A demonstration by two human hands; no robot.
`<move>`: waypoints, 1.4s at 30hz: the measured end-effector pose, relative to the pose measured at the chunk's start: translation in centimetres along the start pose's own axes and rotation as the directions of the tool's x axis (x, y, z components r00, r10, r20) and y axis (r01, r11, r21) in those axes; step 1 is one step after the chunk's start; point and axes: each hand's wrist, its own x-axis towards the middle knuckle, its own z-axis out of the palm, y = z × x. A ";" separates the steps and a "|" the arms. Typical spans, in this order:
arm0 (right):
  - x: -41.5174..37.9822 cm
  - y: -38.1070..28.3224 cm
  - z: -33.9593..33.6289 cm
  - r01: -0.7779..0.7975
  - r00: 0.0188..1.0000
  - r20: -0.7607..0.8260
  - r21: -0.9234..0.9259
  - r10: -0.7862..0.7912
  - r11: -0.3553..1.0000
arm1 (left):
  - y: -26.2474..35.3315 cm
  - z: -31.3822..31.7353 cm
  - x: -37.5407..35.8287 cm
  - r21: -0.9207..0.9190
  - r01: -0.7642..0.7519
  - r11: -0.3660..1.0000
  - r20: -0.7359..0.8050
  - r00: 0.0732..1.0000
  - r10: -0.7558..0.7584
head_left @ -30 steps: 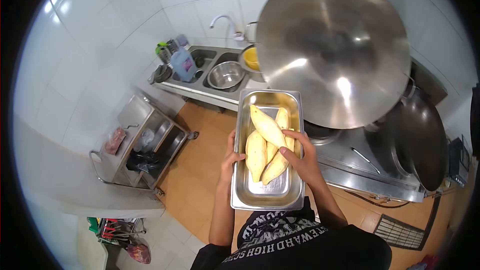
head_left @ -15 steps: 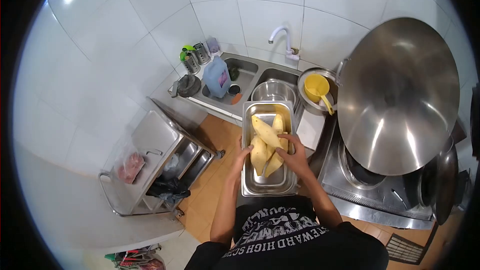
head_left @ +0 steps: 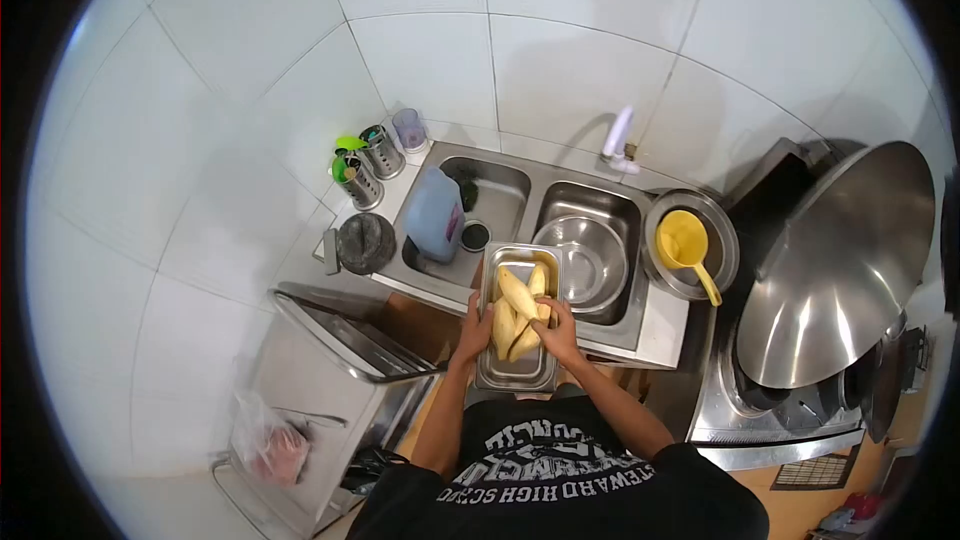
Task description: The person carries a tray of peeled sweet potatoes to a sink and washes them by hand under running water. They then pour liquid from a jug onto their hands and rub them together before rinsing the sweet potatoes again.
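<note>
A rectangular steel tray [head_left: 517,382] with several peeled, pale yellow tubers [head_left: 504,330] is held in front of my body, close to the sink's front edge. My left hand [head_left: 474,330] is at the tray's left rim, its fingers partly hidden. On the right side, my right hand [head_left: 558,330] has its fingers bent over the tray's rim against the tubers. Just beyond the tray, a round steel bowl [head_left: 590,260] sits in the right basin.
A blue jug [head_left: 434,215] stands in the left basin [head_left: 500,185]. A yellow dipper [head_left: 682,238] lies in a steel pot at right. Farther right, a large wok [head_left: 850,270] leans over the stove. At left is a steel cart [head_left: 345,440] with bagged meat [head_left: 280,455].
The view has shifted, with the sink now nearer and more of its basins visible. Both hands remain at the tray and tubers.
</note>
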 end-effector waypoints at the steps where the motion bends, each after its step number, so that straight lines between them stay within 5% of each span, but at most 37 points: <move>1: 0.7 0.7 1.3 -0.044 0.999 -0.022 0.033 0.044 0.998 | -0.9 -0.7 1.3 0.006 0.014 1.000 0.006 1.000 -0.014; 5: 4.2 2.0 4.9 -0.059 0.995 -0.078 0.064 0.064 0.996 | -5.3 -2.5 6.3 0.118 0.117 0.986 -0.006 0.993 -0.117; 9: 8.3 3.3 7.5 -0.107 0.987 -0.116 0.034 0.110 0.994 | -3.2 -2.9 10.0 0.118 0.173 0.978 -0.055 0.984 -0.168; 11: 9.3 4.3 8.6 -0.018 0.986 -0.169 -0.052 0.009 0.998 | -2.3 -3.4 12.6 0.141 0.154 0.978 -0.018 0.988 -0.153; 18: 15.2 4.2 9.8 -0.158 0.974 -0.159 0.033 0.162 0.987 | -3.4 -4.7 20.1 0.225 0.123 0.967 -0.019 0.992 -0.122; 25: 15.4 5.5 10.6 -0.150 0.975 -0.174 -0.059 0.138 0.987 | -2.7 -5.3 20.4 0.285 0.084 0.955 0.071 0.992 -0.108; 27: 15.6 5.9 11.1 -0.123 0.975 -0.201 -0.141 0.093 0.982 | -5.5 -5.8 20.9 0.481 0.075 0.874 -0.037 0.997 -0.065; 31: 15.4 6.1 12.3 -0.166 0.976 -0.153 -0.047 0.157 0.985 | -6.1 -6.9 19.8 0.506 0.141 0.851 -0.063 0.990 -0.126; 33: 15.2 6.5 13.1 -0.168 0.977 -0.167 -0.206 0.134 0.964 | -6.2 -7.3 20.0 0.483 0.092 0.871 -0.048 0.996 -0.079; 38: 16.4 7.1 13.3 -0.249 0.954 -0.212 -0.155 0.214 0.956 | -5.8 -7.1 21.2 0.471 0.109 0.875 -0.027 0.994 -0.109; 40: 16.7 7.1 12.6 -0.257 0.946 -0.255 -0.210 0.201 0.943 | -7.9 -6.7 21.6 0.528 -0.073 0.846 -0.052 0.992 0.118; 42: 17.3 7.1 12.1 -0.219 0.962 -0.213 -0.236 0.169 0.947 | -7.9 -6.3 21.8 0.526 -0.037 0.850 -0.071 0.994 0.088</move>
